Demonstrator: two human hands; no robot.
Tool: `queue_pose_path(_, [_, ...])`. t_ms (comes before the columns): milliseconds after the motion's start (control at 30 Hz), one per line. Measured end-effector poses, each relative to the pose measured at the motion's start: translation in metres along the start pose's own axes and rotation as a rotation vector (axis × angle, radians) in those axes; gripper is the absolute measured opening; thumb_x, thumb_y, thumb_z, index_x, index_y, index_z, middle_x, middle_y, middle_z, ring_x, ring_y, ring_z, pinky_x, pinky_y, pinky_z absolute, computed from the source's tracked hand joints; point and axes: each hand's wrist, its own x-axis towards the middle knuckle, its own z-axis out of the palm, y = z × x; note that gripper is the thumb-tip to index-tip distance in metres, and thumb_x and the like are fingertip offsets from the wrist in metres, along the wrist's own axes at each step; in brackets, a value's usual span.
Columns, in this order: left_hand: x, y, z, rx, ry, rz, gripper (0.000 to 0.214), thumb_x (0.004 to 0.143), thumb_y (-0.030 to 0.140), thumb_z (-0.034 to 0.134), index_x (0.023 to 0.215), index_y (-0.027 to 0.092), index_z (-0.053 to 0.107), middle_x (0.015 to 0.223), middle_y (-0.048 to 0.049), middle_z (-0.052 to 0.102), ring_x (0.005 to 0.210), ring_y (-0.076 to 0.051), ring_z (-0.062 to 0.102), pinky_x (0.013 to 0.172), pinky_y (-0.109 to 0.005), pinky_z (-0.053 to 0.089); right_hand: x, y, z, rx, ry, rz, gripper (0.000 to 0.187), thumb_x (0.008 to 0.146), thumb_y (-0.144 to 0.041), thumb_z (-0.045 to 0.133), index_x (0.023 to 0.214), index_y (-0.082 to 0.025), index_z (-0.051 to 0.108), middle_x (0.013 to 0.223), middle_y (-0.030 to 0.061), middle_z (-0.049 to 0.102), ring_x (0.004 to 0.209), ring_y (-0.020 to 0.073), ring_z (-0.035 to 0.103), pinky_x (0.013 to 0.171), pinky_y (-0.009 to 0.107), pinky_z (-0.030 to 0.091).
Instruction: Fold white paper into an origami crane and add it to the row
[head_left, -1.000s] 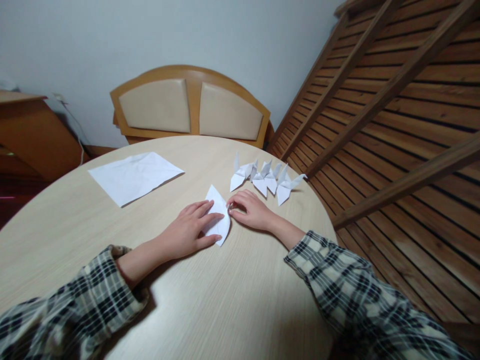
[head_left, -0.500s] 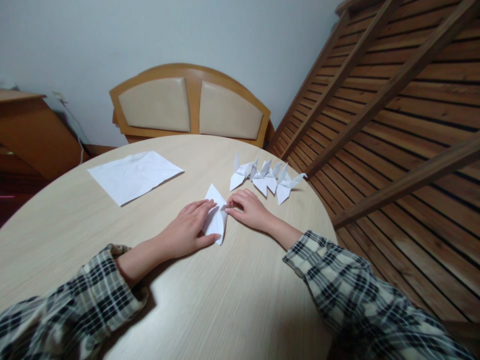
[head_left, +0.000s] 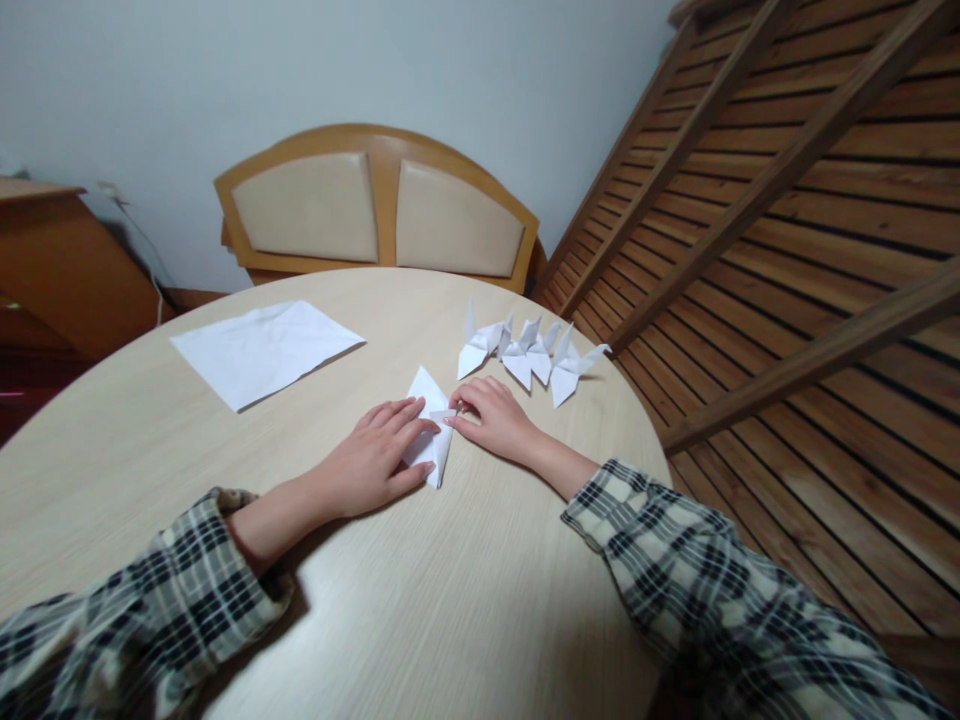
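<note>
A white folded paper (head_left: pixel 438 448), narrow and pointed at its far and near ends, lies on the round table (head_left: pixel 480 600) between my hands. My left hand (head_left: pixel 384 447) rests over its left side with fingers stretched out, pressing it to the tabletop; part of the paper is hidden beneath. At the right edge, my right hand (head_left: pixel 491 418) pinches a small flap of the same paper between thumb and forefinger. Just beyond my right hand stand several folded paper cranes (head_left: pixel 568 372) in a close row.
A stack or sheet of white paper (head_left: pixel 266 352) lies at the table's far left. Behind the table stands a wooden headboard (head_left: pixel 387 200) with pale padded panels. Slatted wood (head_left: pixel 787 250) leans along the right side. A wooden cabinet (head_left: pixel 67 265) is at the left.
The small flap at my right fingertips now shows raised and folded across toward the left. My left fingers have shifted slightly on the paper. The view has moved a little.
</note>
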Motion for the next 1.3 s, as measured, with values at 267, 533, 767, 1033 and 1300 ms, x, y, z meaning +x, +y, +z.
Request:
queue_pose_path(267, [0.0018,0.0024,0.0014,-0.010,0.038,-0.041,0.041,0.097,0.044,0.034,0.120,0.017,0.057,0.142,-0.0163,0.049,0.134,-0.030,0.040,0.111,-0.050,0.030,-0.0008,-0.0009,-0.0022,-0.005,-0.020,0.000,0.018,0.084,-0.036,0.065,0.093,-0.021,0.062,0.094,0.0032,0.061,0.095,0.0205,0.049,0.086,0.034,0.034])
queue_pose_path(533, [0.0044,0.0061,0.0029,-0.001,0.082,-0.067,0.048,0.090,0.055,0.045,0.116,0.017,0.057,0.140,-0.0173,0.051,0.131,-0.034,0.043,0.109,-0.052,0.032,-0.0009,-0.0010,-0.0030,-0.019,-0.036,-0.014,0.025,0.082,-0.040,0.067,0.098,-0.021,0.062,0.101,0.0052,0.061,0.099,0.0223,0.049,0.088,0.036,0.033])
queue_pose_path(767, [0.0049,0.0065,0.0021,-0.027,0.075,-0.089,0.049,0.086,0.054,0.052,0.117,0.015,0.055,0.139,-0.0189,0.051,0.131,-0.034,0.043,0.109,-0.052,0.033,-0.0017,-0.0012,-0.0021,-0.027,-0.035,-0.019,0.026,0.082,-0.040,0.067,0.098,-0.021,0.062,0.102,0.0053,0.060,0.099,0.0222,0.049,0.088,0.035,0.035])
queue_pose_path(1033, [0.0057,0.0062,0.0035,-0.049,0.069,-0.103,0.056,0.086,0.054,0.052,0.120,0.010,0.051,0.138,-0.0223,0.051,0.131,-0.035,0.043,0.109,-0.053,0.033,-0.0027,-0.0018,-0.0008,-0.042,-0.045,-0.017,0.037,0.083,-0.043,0.065,0.112,-0.023,0.060,0.113,0.0081,0.057,0.109,0.0252,0.048,0.094,0.040,0.036])
queue_pose_path(1300, [0.0047,0.0060,0.0039,-0.065,0.072,-0.096,0.064,0.083,0.059,0.053,0.126,0.011,0.050,0.139,-0.0220,0.050,0.131,-0.037,0.042,0.108,-0.055,0.032,-0.0054,-0.0032,-0.0014,-0.005,-0.095,-0.061,0.064,0.078,-0.051,0.068,0.133,-0.024,0.049,0.130,0.0108,0.052,0.122,0.0276,0.044,0.102,0.046,0.035])
